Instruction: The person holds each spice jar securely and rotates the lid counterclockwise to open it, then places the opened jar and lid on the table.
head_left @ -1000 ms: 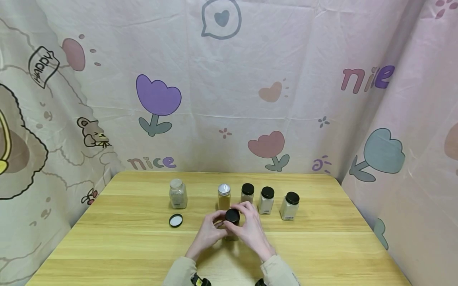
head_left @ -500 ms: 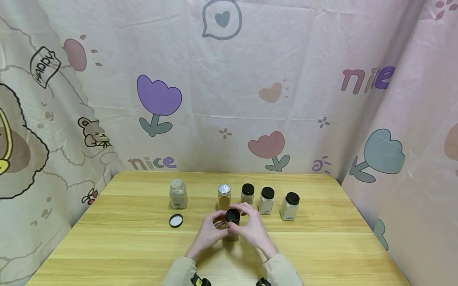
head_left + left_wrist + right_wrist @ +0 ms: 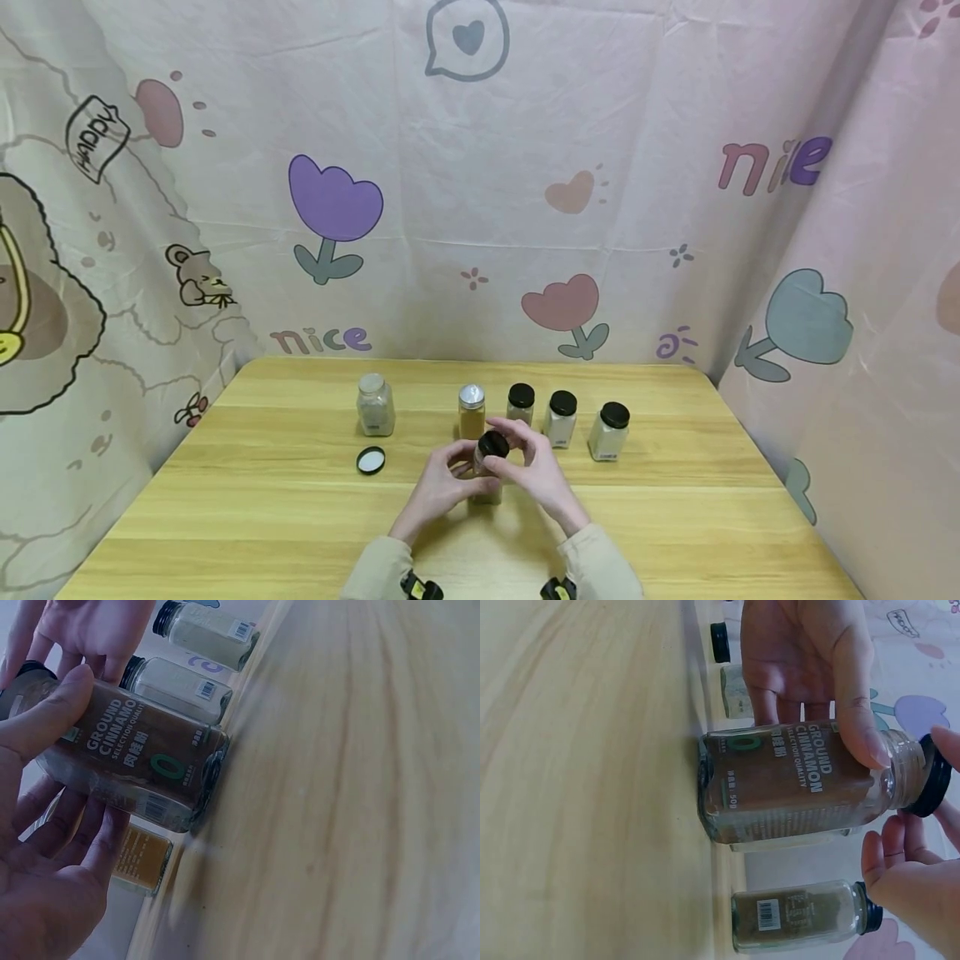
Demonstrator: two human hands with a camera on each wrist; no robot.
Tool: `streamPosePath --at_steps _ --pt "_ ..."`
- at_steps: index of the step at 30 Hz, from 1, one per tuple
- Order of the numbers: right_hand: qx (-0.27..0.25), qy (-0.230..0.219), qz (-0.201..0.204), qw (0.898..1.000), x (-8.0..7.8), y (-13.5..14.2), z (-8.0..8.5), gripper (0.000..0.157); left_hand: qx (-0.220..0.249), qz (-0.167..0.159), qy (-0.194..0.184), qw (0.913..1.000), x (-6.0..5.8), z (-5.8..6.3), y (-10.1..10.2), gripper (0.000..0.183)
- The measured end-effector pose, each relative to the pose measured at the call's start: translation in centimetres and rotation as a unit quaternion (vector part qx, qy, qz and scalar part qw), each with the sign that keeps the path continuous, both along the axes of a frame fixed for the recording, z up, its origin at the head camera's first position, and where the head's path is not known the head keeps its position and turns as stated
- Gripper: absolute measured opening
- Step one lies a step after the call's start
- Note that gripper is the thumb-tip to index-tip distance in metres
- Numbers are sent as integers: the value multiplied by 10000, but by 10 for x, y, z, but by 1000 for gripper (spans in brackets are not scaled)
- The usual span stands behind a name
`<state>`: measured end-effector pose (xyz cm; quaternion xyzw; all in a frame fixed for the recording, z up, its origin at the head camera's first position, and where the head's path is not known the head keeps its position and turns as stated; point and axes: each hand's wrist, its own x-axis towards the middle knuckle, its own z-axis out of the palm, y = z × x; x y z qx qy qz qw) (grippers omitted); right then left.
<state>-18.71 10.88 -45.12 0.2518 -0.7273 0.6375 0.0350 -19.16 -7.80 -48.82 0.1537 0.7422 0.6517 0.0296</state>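
Observation:
A glass jar of ground cinnamon (image 3: 780, 802) stands on the table between the two hands, its brown powder showing behind the printed label. My left hand (image 3: 438, 492) grips the jar's body, thumb across the label side and fingers behind. The black lid (image 3: 933, 780) is pinched by my right hand (image 3: 538, 477) at the jar's mouth. In the right wrist view the lid sits tilted, partly lifted off, and the threaded glass neck (image 3: 909, 766) is exposed beneath it. The jar's opening itself is hidden by the lid.
Behind the hands stand a silver-capped jar of yellow powder (image 3: 472, 412) and several black-lidded jars, the rightmost (image 3: 609, 432) holding something pale. To the left is a clear jar (image 3: 375, 407) without its black lid; a loose black lid (image 3: 371, 461) lies near it, white inside up.
My right hand has moved slightly up and right with the lid, which went from level on the jar to tilted with the neck showing. The left hand keeps its grip.

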Motion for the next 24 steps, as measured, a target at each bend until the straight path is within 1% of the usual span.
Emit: streamPosePath --at_steps 4,8,10,15,20,24 --pt "-270 -40 270 9993 -2 1 0 51 -53 40 -4 10000 0 1 -2 54" --pt "-424 3 374 9984 -5 2 -1 47 -160 99 -13 9998 0 4 -5 58" --pt "-422 -9 357 9985 -6 2 -2 45 -188 117 -1 9998 1 5 -8 59" --pt "-256 -216 319 9989 -6 0 -2 42 -202 223 -33 9995 0 6 -14 62" --pt "-265 -432 445 9977 -7 -2 0 42 -279 429 -54 9987 -2 6 -21 62" --pt "-333 -581 597 9960 -6 -4 2 42 -297 630 -23 9976 -4 6 -27 58"
